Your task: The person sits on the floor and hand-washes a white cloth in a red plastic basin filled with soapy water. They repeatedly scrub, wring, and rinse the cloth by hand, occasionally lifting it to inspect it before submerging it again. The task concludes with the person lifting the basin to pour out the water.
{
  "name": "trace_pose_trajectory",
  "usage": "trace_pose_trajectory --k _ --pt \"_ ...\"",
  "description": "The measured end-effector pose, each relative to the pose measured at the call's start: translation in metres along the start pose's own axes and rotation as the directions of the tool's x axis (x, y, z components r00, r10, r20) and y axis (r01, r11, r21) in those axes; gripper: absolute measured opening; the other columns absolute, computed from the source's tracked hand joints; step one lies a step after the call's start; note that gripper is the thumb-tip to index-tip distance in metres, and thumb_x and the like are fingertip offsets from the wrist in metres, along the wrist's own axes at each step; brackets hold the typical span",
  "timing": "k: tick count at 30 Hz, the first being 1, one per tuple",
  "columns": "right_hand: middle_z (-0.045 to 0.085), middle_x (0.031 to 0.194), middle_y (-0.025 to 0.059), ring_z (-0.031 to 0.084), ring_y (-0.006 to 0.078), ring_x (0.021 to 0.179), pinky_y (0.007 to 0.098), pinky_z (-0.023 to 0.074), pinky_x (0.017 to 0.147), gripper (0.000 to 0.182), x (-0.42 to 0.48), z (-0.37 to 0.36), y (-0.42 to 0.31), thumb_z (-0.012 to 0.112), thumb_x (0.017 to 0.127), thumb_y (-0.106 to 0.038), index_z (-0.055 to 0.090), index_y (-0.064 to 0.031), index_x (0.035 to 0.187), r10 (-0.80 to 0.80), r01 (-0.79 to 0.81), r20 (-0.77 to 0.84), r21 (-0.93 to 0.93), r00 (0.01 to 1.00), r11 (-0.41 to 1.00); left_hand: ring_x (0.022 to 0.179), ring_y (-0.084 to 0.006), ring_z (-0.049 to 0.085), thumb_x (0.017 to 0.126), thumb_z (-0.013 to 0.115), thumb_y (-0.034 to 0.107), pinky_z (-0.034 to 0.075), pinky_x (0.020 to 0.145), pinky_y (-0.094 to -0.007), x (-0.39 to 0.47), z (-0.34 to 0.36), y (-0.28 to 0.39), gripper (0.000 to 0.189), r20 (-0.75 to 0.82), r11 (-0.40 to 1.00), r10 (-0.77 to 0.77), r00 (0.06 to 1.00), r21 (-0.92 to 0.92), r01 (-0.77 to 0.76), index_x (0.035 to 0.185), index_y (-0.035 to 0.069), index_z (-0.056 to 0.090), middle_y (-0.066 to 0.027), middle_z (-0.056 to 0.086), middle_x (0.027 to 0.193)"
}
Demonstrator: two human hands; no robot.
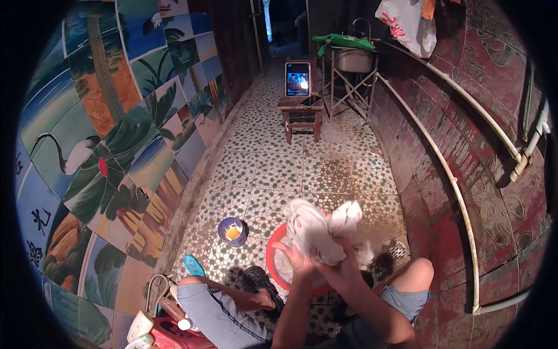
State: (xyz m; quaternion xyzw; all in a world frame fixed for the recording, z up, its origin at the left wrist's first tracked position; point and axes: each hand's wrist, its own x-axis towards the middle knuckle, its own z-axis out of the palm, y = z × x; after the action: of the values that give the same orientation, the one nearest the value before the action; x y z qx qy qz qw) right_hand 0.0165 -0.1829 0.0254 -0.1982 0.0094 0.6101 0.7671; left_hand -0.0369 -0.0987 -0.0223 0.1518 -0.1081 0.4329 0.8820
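A wet-looking white cloth (305, 227) with faint markings is bunched up above a red basin (271, 257). My left hand (301, 261) holds it from below on the left, the thumb sticking out to the side. My right hand (342, 272) grips the cloth's lower right part, its wrist close to the left one. Some fingers of both hands are hidden behind the fabric. Pale, sudsy-looking liquid shows in the basin's left side. One end of the cloth stands up at the right, and another piece hangs beyond the basin's right edge.
A blue cup (232, 232) with a yellow item inside stands left of the basin. A floor drain (397, 251) lies to the right. Ahead, a wooden stool (301, 107) bears a lit tablet (297, 80). Bottles and a red plastic basket (178, 333) sit by my left leg.
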Motion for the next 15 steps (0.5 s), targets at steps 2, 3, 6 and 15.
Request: trace_pose_trajectory --k 2,3,6,15 --pt "0.052 0.107 0.008 0.052 0.0215 0.1 0.0349 0.0454 0.084 0.029 -0.002 -0.014 0.01 0.056 0.08 -0.011 0.048 -0.0024 0.106 -0.003 0.002 -0.013 -0.031 1.0 1.0 0.123 -0.0303 0.032 0.071 0.05 0.064 0.026 0.102 -0.0448 0.009 0.006 0.006 0.092 0.054 0.996 -0.016 0.998 -0.086 0.021 0.138 0.017 0.009 -0.019 0.022 0.138" --pt "0.052 0.107 0.0072 0.051 0.0208 0.101 0.0347 0.0444 0.085 0.03 -0.007 -0.013 0.01 0.057 0.08 -0.012 0.048 -0.0025 0.107 0.066 -0.065 -0.025 0.055 0.997 0.996 0.119 -0.0286 0.036 0.075 0.05 0.057 0.031 0.099 -0.0437 0.009 -0.001 0.012 0.085 0.0 0.996 -0.066 0.998 0.053 0.066 0.139 0.019 0.008 -0.0187 0.026 0.135" --pt "0.052 0.107 0.0052 0.049 0.0161 0.102 0.0314 0.0414 0.087 0.031 -0.003 -0.043 -0.004 0.058 0.081 -0.015 0.048 -0.0027 0.108 0.077 -0.07 0.005 -0.356 0.997 0.932 0.085 -0.0186 0.057 0.088 0.048 0.026 0.051 0.073 -0.0353 0.018 0.009 0.019 0.055 -0.268 0.948 -0.127 0.955 0.251 0.196 0.135 0.017 0.022 -0.0125 0.053 0.1" --pt "0.054 0.086 0.0013 0.051 0.0101 0.079 0.0262 0.0423 0.07 0.029 0.045 -0.016 -0.005 0.044 0.09 -0.03 0.048 -0.0055 0.105 0.329 -0.054 0.223 -0.751 0.918 0.658 0.045 -0.0098 0.044 0.085 0.04 0.009 0.035 0.04 -0.0249 0.053 -0.025 0.048 0.011 -0.507 0.415 -0.027 0.861 0.778 0.472 0.085 0.004 0.05 -0.001 0.046 0.057"
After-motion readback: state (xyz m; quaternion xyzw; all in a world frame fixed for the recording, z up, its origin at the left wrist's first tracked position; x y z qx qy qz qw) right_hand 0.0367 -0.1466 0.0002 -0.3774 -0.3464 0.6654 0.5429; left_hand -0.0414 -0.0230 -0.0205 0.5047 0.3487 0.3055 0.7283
